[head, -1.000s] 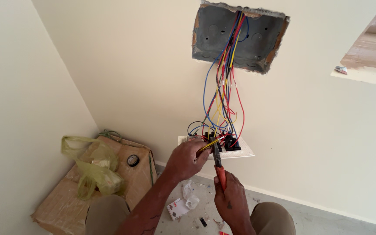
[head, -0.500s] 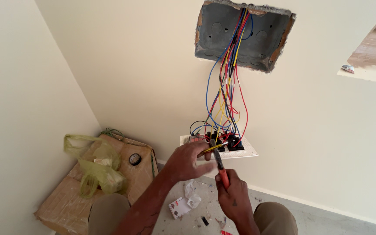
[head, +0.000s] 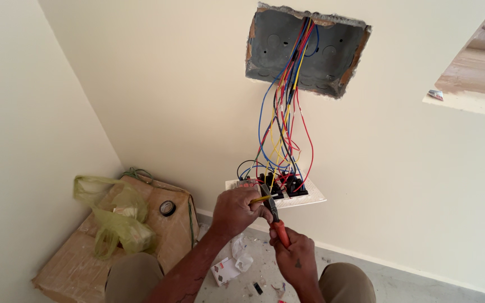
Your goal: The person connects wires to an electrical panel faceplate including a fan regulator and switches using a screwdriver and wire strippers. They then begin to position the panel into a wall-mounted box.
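Note:
My left hand (head: pixel 234 210) pinches a yellow wire (head: pixel 260 199) just under the hanging white switch plate (head: pixel 304 197). My right hand (head: pixel 294 256) grips the orange handles of a pair of pliers (head: pixel 275 220), whose dark jaws meet the yellow wire next to my left fingers. Black switch modules (head: pixel 282 184) sit on the back of the plate. A bundle of red, blue, yellow and black wires (head: pixel 284 112) runs from the modules up into an open grey metal wall box (head: pixel 332 56).
A cardboard box (head: pixel 85 264) stands in the corner at lower left with a yellow-green plastic bag (head: pixel 113 221) and a roll of black tape (head: pixel 167 208) on it. Small packets and scraps (head: pixel 228 269) lie on the floor. A wall opening (head: pixel 472 84) is at upper right.
The view has shifted slightly; both hands keep their hold on the wire and pliers under the switch plate.

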Tool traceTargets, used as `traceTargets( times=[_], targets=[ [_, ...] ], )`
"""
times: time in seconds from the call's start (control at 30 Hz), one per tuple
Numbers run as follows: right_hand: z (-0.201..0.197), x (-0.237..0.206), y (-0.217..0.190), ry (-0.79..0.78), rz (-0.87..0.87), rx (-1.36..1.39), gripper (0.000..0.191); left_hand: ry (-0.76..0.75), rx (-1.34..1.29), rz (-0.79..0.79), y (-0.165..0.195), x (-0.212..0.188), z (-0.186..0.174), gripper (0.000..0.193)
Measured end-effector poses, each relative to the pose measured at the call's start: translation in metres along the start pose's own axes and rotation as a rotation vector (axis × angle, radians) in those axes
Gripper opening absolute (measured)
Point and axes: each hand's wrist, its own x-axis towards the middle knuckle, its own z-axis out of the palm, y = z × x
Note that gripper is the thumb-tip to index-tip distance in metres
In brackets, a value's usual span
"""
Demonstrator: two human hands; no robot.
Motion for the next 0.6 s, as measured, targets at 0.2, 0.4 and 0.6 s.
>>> traceTargets(
  times=[0.2,0.4,0.6],
  targets=[
    [0.011,-0.003,0.009,0.025,-0.044,0.123,0.017,0.006,-0.004,0.032,0.0,-0.001,-0.002,0.043],
    [0.015,-0.005,0.011,0.025,0.074,0.105,0.019,0.04,-0.025,0.07,0.005,-0.002,0.0,0.042],
    [0.019,-0.008,0.013,0.055,0.055,0.127,0.02,0.009,-0.028,0.022,0.004,-0.005,0.001,0.039]
  ],
)
